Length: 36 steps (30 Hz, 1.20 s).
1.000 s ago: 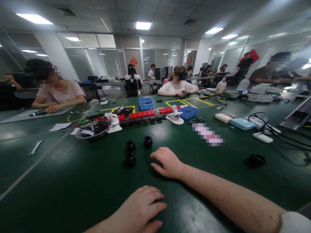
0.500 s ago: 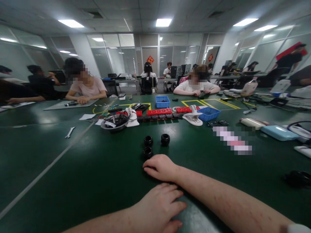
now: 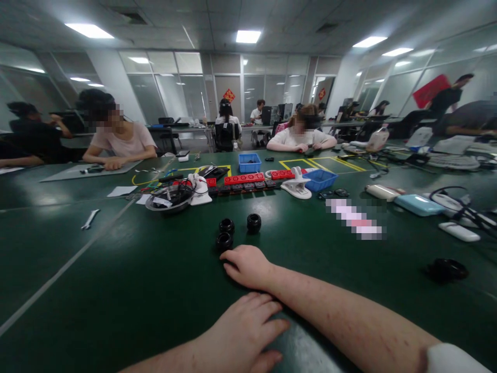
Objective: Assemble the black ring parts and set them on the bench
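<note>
My right hand [image 3: 248,266] lies palm down on the green table [image 3: 116,280], fingers loosely curled, holding nothing. Just beyond its fingertips sit three small black round parts [image 3: 224,240], the nearest almost touching my fingers; the other two [image 3: 253,222] stand slightly farther. My left hand [image 3: 244,331] rests flat on the table near the front edge, fingers spread, empty, just under my right forearm.
A black ring-shaped part [image 3: 446,269] lies at the right. Across the middle stand red blocks [image 3: 244,179], two blue bins [image 3: 320,179], a white clamp [image 3: 297,186] and a bowl of cables [image 3: 169,198]. A wrench [image 3: 90,219] lies left. Other people sit at the far side.
My right hand drew back toward me and to the left, ending close to the nearest black part. The view swung left, then slightly back. My left hand stayed flat.
</note>
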Each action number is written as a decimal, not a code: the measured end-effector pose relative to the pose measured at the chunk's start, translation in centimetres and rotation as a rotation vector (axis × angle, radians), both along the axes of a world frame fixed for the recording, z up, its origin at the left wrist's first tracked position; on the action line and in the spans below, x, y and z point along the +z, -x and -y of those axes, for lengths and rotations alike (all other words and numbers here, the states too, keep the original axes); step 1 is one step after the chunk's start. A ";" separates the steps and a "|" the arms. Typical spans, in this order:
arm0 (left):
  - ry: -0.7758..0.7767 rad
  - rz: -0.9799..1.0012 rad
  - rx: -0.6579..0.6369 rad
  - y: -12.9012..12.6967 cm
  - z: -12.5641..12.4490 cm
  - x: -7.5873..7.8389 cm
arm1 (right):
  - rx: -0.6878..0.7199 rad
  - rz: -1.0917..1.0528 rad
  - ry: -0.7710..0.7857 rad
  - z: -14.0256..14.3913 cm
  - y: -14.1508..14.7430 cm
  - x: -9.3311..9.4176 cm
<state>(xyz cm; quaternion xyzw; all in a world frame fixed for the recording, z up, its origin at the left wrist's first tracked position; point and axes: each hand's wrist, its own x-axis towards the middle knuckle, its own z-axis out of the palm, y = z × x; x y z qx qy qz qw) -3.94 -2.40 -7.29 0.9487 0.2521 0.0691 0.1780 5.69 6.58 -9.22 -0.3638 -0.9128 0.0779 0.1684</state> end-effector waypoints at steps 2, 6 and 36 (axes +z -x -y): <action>0.012 -0.013 -0.001 0.0 0.0 0.1 | 0.002 -0.009 -0.005 0.0 -0.1 0.1; 0.034 -0.055 0.004 -0.1 0.1 0.5 | 0.038 -0.038 -0.013 0.2 -1.2 0.1; 0.125 -0.068 0.026 0.0 0.3 1.2 | -1.171 0.294 0.129 8.4 -33.6 1.9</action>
